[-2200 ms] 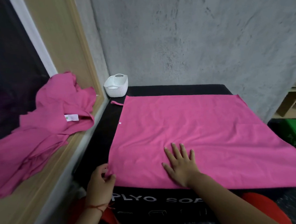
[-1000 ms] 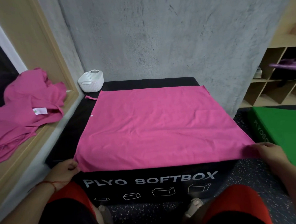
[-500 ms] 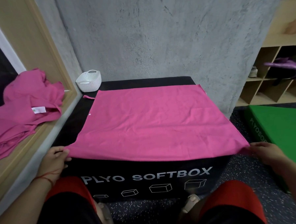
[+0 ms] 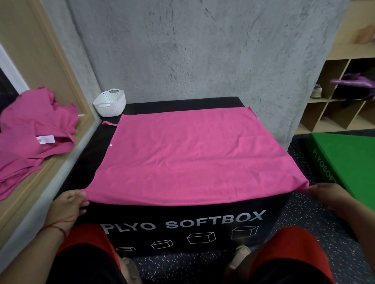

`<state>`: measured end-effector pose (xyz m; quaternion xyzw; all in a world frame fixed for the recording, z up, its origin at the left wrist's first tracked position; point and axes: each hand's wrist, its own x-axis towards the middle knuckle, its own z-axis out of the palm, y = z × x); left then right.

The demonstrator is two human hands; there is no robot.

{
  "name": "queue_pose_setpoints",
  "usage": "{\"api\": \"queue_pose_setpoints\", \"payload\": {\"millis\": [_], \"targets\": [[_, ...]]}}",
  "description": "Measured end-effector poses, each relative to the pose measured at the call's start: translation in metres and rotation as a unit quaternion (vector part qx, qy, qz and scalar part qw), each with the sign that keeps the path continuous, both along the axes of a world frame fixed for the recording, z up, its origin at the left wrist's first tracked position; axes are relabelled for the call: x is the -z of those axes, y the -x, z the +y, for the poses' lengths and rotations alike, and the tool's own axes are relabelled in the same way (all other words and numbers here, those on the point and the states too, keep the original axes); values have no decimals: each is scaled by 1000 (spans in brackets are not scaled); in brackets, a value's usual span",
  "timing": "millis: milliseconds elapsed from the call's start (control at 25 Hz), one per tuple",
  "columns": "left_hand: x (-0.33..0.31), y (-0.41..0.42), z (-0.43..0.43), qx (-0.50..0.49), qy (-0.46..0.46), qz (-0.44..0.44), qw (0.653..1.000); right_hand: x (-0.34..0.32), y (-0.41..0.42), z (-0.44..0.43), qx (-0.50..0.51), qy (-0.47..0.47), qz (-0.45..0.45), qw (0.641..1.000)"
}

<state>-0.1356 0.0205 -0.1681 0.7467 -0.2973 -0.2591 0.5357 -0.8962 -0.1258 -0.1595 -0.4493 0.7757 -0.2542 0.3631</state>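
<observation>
**Pink cloth held by its two near corners**

Head view: a pink cloth lies spread flat over the top of a black box in the middle of the frame. Its far edge runs close to the box's back edge, and its near edge hangs just over the front, above the white lettering.

The left hand, at the lower left, pinches the cloth's near left corner. The thumb lies on top and the fingers are curled under the hem. The right hand, at the lower right, grips the near right corner, which is drawn out to a small point just past the box's edge. This hand is blurred, so the fingers cannot be told apart. Between the two hands the hem runs almost straight, with faint creases across the cloth.

A white basket stands on the box's far left corner — just beside the cloth, not touching it. On the wooden ledge at the left of the frame lies a heap of pink cloths, one showing a white label. At the right edge is a green box on the floor, and above it an open shelf.
</observation>
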Motion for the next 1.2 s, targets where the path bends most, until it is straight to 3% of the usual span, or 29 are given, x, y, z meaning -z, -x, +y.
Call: {"api": "queue_pose_setpoints", "payload": {"millis": [160,320,480,560,680,800,880,1080,1200], "targets": [[5,-7,2,-2,-9,-18,1000,-8,-4,-5,27,77,-52,995],[2,-5,-1,0,-14,-26,1000,-6,-4,-7,33,65,-48,996],[3,3,-3,1,-22,-21,1000,-9,-10,0,43,71,-137,987],[2,6,-3,-1,-23,-20,1000,-11,-12,0,45,100,-140,984],[-1,10,-2,4,-10,-19,1000,-17,-16,4,25,109,-87,990],[-1,15,0,5,-6,-34,999,-24,-19,6,22,178,-11,984],[-8,14,-1,-3,3,-55,998,-37,-19,0,23,212,-17,977],[-50,5,-14,-49,67,-48,995,-71,-9,-33,10,197,110,974],[-45,-7,-13,-70,23,-41,996,-70,-5,-39,-19,132,153,979]]}}
